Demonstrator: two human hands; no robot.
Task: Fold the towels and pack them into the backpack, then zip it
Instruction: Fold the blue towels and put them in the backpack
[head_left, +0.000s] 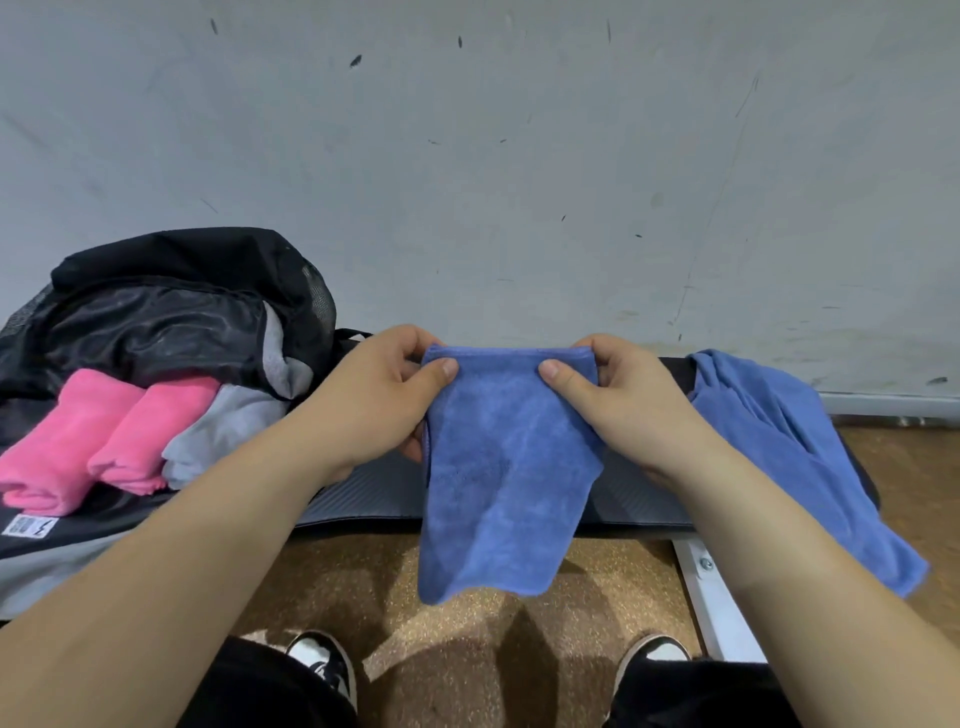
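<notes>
Dark mat (363, 499) | blue towel (498, 467) hangs vertically | both hands pinch top

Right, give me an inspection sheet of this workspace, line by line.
Surface: dark ribbed mat on a bench against a scuffed wall.
Job's things: blue towel held up, folded, lower end hanging past the mat edge; second blue towel lies unfolded at right, draped over the edge; two pink towels and a grey towel folded, in the mouth of the open backpack.
Clutter: nothing seen.
Hands: left hand and right hand each pinch a top corner of the held towel.
Cables: nothing seen.
Surroundings: speckled brown floor, white frame leg, the person's shoes below.
</notes>
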